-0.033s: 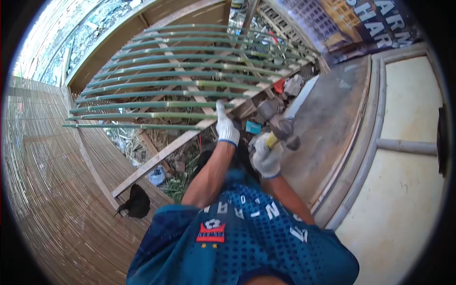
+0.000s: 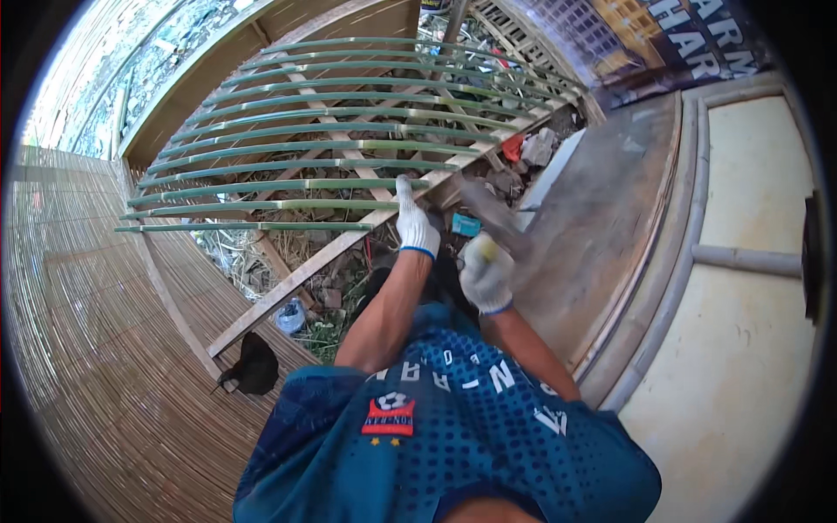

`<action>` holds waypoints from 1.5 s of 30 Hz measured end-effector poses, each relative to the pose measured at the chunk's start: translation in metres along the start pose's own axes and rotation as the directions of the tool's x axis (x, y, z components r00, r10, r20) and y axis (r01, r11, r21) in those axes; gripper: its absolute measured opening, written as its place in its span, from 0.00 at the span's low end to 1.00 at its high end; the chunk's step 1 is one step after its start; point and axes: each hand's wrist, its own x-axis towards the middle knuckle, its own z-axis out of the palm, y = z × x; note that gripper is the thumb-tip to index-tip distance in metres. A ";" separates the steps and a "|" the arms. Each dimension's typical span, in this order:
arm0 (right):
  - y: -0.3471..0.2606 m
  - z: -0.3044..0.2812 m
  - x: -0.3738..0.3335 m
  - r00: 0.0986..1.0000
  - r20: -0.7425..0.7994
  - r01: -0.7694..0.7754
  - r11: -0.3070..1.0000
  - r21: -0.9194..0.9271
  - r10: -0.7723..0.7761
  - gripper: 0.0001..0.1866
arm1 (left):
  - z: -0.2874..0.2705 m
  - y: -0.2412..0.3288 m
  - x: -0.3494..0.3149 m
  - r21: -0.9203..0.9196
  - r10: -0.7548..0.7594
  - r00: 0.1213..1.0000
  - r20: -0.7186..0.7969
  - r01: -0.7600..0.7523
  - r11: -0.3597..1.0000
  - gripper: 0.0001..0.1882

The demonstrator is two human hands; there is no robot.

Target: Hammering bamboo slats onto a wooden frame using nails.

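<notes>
My left hand [image 2: 417, 227], in a white knitted glove, lies at the slanting wooden beam [image 2: 296, 283]. Its fingers are closed at the right end of a green bamboo strip [image 2: 340, 206], one digit stretched along it; the hand hides the strip's tip and any nail there. My right hand [image 2: 486, 275], gloved too, grips a hammer [image 2: 495, 209] by its yellow handle. Motion blurs the hammer's head, which is up and to the left of the fist, near the beam. Several more bamboo strips [image 2: 349, 148] lie side by side across the wooden frame.
Woven slatted matting [image 2: 78, 322] spreads at the left, with a dark object [image 2: 255, 366] on it. Rubble and a turquoise packet [image 2: 466, 225] lie below the beam. A worn board [image 2: 602, 209] and a pale panel [image 2: 741, 366] in a rounded frame are to the right.
The hammer's head has swung left and up toward the beam, and my right hand has shifted slightly left. My left hand stays at the strip's end.
</notes>
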 end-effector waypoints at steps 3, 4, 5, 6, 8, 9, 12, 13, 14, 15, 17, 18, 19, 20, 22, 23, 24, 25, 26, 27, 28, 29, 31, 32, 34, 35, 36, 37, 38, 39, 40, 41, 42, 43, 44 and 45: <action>0.020 0.019 0.005 0.900 0.187 -0.297 0.868 -0.397 0.394 0.09 | 0.004 0.006 -0.023 -0.015 -0.050 0.996 0.080 0.051 0.999 0.40; 0.018 0.020 0.020 0.911 0.188 -0.274 0.879 -0.390 0.368 0.09 | 0.009 0.010 -0.021 -0.104 -0.018 0.989 0.148 0.034 0.994 0.39; 0.012 0.018 0.029 0.956 0.106 -0.241 0.938 -0.249 0.273 0.09 | 0.018 0.019 -0.014 -0.117 -0.015 0.986 0.166 0.035 0.993 0.38; -0.005 -0.001 0.015 0.970 0.025 -0.237 0.964 -0.124 0.242 0.09 | 0.016 0.018 -0.043 -0.106 -0.061 0.987 0.152 0.078 0.991 0.38; -0.022 -0.004 0.030 0.983 -0.063 -0.172 0.985 0.007 0.172 0.08 | 0.008 0.012 -0.028 -0.108 0.005 0.997 0.082 0.004 0.994 0.39; -0.006 0.003 0.016 0.990 -0.043 -0.139 0.990 -0.021 0.138 0.09 | 0.011 0.005 -0.019 -0.086 0.049 0.998 0.032 -0.046 0.995 0.40; 0.030 0.019 -0.010 0.897 0.186 -0.330 0.886 -0.325 0.402 0.18 | 0.010 0.002 -0.020 -0.114 -0.059 0.981 0.187 0.081 0.990 0.43; 0.019 0.021 -0.004 0.899 0.169 -0.335 0.883 -0.327 0.404 0.17 | 0.009 0.005 -0.003 -0.035 -0.020 0.997 0.068 0.022 0.999 0.46; 0.008 0.020 0.000 0.901 0.152 -0.340 0.881 -0.329 0.405 0.17 | -0.006 -0.002 -0.002 -0.128 0.084 0.983 0.165 -0.063 0.990 0.48; -0.003 0.012 0.007 0.911 0.151 -0.339 0.905 -0.256 0.384 0.15 | 0.002 0.008 0.004 -0.089 0.045 0.994 0.104 -0.036 0.995 0.48; -0.023 0.001 0.005 0.968 0.029 -0.249 0.969 -0.003 0.249 0.11 | -0.010 0.001 0.000 -0.071 0.037 0.999 0.028 -0.035 0.997 0.47; -0.016 0.001 0.005 0.984 -0.057 -0.164 0.985 0.048 0.167 0.10 | 0.003 0.006 -0.013 -0.009 0.010 1.000 0.012 -0.010 1.000 0.44; -0.007 0.009 0.000 0.994 -0.086 -0.067 0.998 0.011 0.067 0.09 | 0.010 0.010 -0.025 -0.036 -0.027 0.998 0.052 0.029 0.999 0.38; 0.001 0.012 -0.006 0.977 0.042 -0.206 0.974 -0.089 0.210 0.10 | 0.016 0.013 -0.034 -0.061 -0.063 0.994 0.093 0.069 0.996 0.32; 0.010 0.028 0.009 0.896 0.266 -0.253 0.901 -0.352 0.355 0.13 | 0.001 0.002 -0.023 -0.103 0.049 0.974 0.220 -0.027 0.994 0.32; 0.001 0.022 -0.003 0.889 0.253 -0.287 0.896 -0.339 0.381 0.14 | -0.003 -0.007 -0.023 -0.155 0.101 0.967 0.233 -0.066 0.986 0.33; -0.002 0.025 0.010 0.897 0.246 -0.285 0.906 -0.312 0.367 0.15 | 0.010 0.005 -0.008 -0.233 0.190 0.950 0.249 -0.132 0.964 0.34; -0.015 0.015 0.009 0.950 0.140 -0.240 0.940 -0.241 0.279 0.14 | 0.002 0.004 -0.024 -0.208 0.102 0.977 0.187 -0.062 0.976 0.38; -0.022 0.007 0.020 0.931 0.099 -0.337 0.931 -0.143 0.352 0.13 | 0.004 0.009 -0.018 -0.168 0.037 0.990 0.138 -0.013 0.986 0.43; -0.030 0.001 0.023 0.945 0.062 -0.316 0.944 -0.095 0.322 0.13 | -0.002 0.009 -0.011 -0.159 0.009 0.991 0.136 0.013 0.987 0.45; -0.039 -0.002 0.018 0.952 0.024 -0.303 0.952 -0.050 0.305 0.12 | -0.016 0.003 -0.003 -0.143 -0.028 0.991 0.129 0.047 0.989 0.48; -0.034 0.004 0.027 0.974 -0.028 -0.223 0.974 0.037 0.224 0.12 | -0.014 0.001 0.017 -0.166 0.076 0.989 0.128 -0.054 0.985 0.50; 0.002 0.012 0.011 0.971 0.019 -0.237 0.967 -0.098 0.240 0.12 | -0.001 0.001 0.008 -0.107 -0.002 0.996 0.085 0.011 0.994 0.50; 0.019 0.017 0.000 0.964 0.091 -0.227 0.951 -0.209 0.250 0.12 | 0.004 0.004 -0.010 -0.095 -0.007 0.996 0.087 0.015 0.995 0.50; 0.016 0.022 0.007 0.896 0.243 -0.271 0.890 -0.367 0.372 0.13 | 0.003 0.005 -0.012 -0.094 0.010 0.996 0.090 -0.001 0.996 0.46; 0.012 0.019 0.007 0.882 0.215 -0.327 0.874 -0.360 0.419 0.13 | 0.003 0.005 -0.013 -0.091 0.023 0.995 0.095 -0.014 0.996 0.42; 0.003 0.020 0.023 0.874 0.199 -0.361 0.867 -0.344 0.442 0.14 | -0.002 0.006 0.001 -0.112 0.078 0.992 0.097 -0.067 0.991 0.42; -0.006 0.015 0.029 0.946 0.110 -0.276 0.936 -0.218 0.305 0.14 | -0.010 0.000 -0.004 -0.109 0.068 0.994 0.084 -0.058 0.992 0.42; -0.019 0.005 0.032 0.915 0.116 -0.357 0.909 -0.214 0.386 0.13 | -0.018 -0.005 -0.008 -0.101 0.048 0.996 0.080 -0.039 0.994 0.46; -0.020 0.002 0.028 0.937 0.093 -0.319 0.933 -0.168 0.338 0.14 | -0.015 -0.003 -0.004 -0.099 0.042 0.995 0.093 -0.033 0.995 0.50; -0.022 -0.002 0.022 0.955 0.067 -0.279 0.952 -0.124 0.289 0.14 | -0.013 -0.002 -0.001 -0.089 0.046 0.995 0.087 -0.038 0.995 0.51; -0.016 0.002 0.018 0.957 0.065 -0.273 0.954 -0.124 0.282 0.14 | -0.012 0.000 0.001 -0.090 0.073 0.993 0.088 -0.065 0.994 0.51; -0.002 0.010 0.010 0.930 0.152 -0.297 0.929 -0.222 0.334 0.16 | -0.007 0.000 0.003 -0.082 0.092 0.991 0.101 -0.083 0.993 0.51; 0.010 0.015 0.006 0.889 0.227 -0.316 0.892 -0.322 0.397 0.17 | -0.002 0.003 -0.008 -0.058 0.039 0.993 0.114 -0.033 0.998 0.50; 0.023 0.019 0.003 0.886 0.248 -0.297 0.889 -0.348 0.392 0.18 | 0.002 0.006 -0.019 -0.031 -0.013 0.992 0.126 0.017 0.999 0.50; 0.015 0.023 -0.002 0.892 0.249 -0.287 0.899 -0.329 0.377 0.18 | -0.011 0.004 -0.005 -0.005 -0.036 0.999 0.006 0.036 0.999 0.48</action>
